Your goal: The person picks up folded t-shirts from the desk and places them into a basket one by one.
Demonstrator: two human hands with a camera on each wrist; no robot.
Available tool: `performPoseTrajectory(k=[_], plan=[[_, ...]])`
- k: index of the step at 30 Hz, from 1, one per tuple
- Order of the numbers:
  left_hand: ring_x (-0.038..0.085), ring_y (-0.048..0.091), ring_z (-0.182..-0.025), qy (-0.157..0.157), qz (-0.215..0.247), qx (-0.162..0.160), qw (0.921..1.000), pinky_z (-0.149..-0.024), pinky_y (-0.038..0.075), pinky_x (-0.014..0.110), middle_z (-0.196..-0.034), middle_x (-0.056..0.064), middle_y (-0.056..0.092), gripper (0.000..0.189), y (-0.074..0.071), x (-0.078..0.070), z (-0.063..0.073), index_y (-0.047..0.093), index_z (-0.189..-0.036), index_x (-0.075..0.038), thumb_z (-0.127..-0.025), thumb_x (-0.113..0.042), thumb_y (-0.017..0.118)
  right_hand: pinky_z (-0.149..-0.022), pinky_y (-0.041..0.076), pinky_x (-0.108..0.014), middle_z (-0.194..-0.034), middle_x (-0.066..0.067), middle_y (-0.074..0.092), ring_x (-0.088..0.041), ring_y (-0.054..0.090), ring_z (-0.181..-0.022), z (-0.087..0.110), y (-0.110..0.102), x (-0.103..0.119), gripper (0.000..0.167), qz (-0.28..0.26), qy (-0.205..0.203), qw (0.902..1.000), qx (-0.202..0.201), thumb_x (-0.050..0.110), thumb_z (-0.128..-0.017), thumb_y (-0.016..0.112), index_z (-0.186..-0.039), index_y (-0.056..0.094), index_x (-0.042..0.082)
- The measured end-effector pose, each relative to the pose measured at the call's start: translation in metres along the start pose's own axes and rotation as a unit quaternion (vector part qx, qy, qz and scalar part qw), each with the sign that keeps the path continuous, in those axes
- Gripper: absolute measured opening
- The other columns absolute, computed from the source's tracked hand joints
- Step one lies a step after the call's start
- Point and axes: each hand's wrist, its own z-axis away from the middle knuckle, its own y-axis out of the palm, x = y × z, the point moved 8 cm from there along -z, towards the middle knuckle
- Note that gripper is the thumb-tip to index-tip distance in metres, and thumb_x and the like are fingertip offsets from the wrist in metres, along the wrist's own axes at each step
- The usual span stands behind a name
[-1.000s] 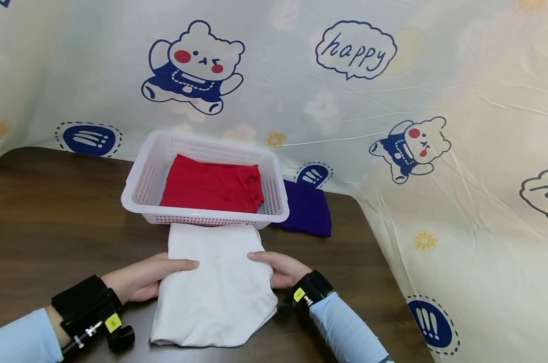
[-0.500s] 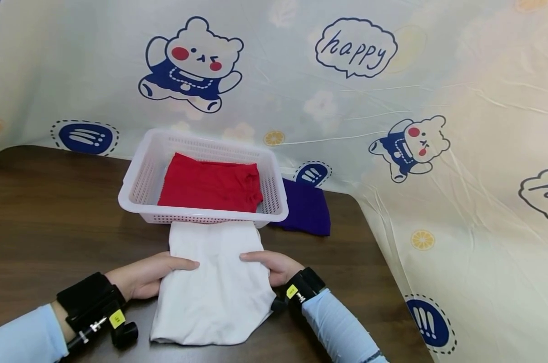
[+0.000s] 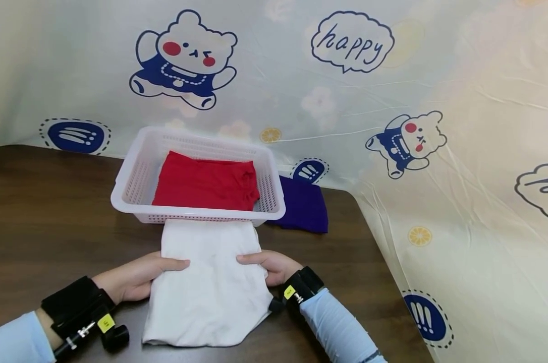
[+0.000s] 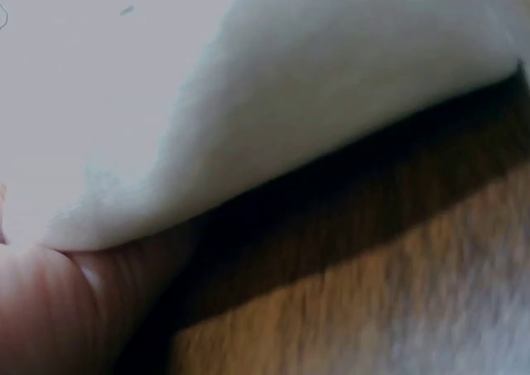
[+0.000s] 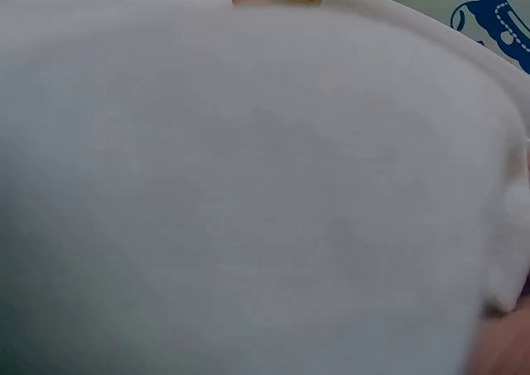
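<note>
A folded white cloth [image 3: 206, 297], perhaps a garment, lies in front of the basket in the head view, its far edge against the basket's near side. My left hand [image 3: 140, 276] grips its left edge, thumb on top and fingers hidden underneath. On the opposite edge my right hand [image 3: 274, 266] holds it the same way. Cloth fills most of the right wrist view. In the left wrist view, the cloth's edge [image 4: 331, 102] is lifted off the table beside my hand [image 4: 66, 300]. A folded red cloth [image 3: 206, 181] lies inside the white plastic basket [image 3: 142, 207].
A folded dark purple cloth [image 3: 303, 206] lies on the brown wooden table [image 3: 51, 217], right of the basket and partly behind it. A printed sheet [image 3: 265, 65] with cartoon bears hangs behind and along the right side of the table.
My right hand has shifted slightly left and inward along the white cloth. The whole head view has drifted a little. Both hands keep their hold throughout.
</note>
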Motion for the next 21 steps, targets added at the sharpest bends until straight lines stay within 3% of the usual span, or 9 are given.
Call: performPoseTrajectory(k=[9, 21], plan=[[0.021, 0.067, -0.109, 0.015, 0.006, 0.014, 0.9998, -0.095, 0.056, 0.046, -0.12, 0.008, 0.067, 0.066, -0.009, -0.004, 0.008, 0.012, -0.149, 0.008, -0.107, -0.021, 0.052, -0.083, 0.06, -0.032, -0.113, 0.0, 0.069, -0.013, 0.068, -0.1, -0.002, 0.004, 0.003, 0.02, 0.03, -0.022, 0.9993, -0.003, 0.013, -0.107, 0.043, -0.123, 0.054, 0.011], [0.022, 0.067, -0.109, 0.034, -0.017, -0.006, 0.9993, -0.093, 0.056, 0.045, -0.12, 0.008, 0.067, 0.064, -0.012, -0.003, 0.019, 0.018, -0.148, 0.007, -0.106, -0.027, 0.053, -0.078, 0.061, -0.033, -0.11, -0.004, 0.068, -0.015, 0.07, -0.097, -0.003, 0.002, 0.003, 0.02, 0.056, -0.032, 0.9979, -0.002, 0.01, -0.105, 0.046, -0.125, 0.049, 0.011]])
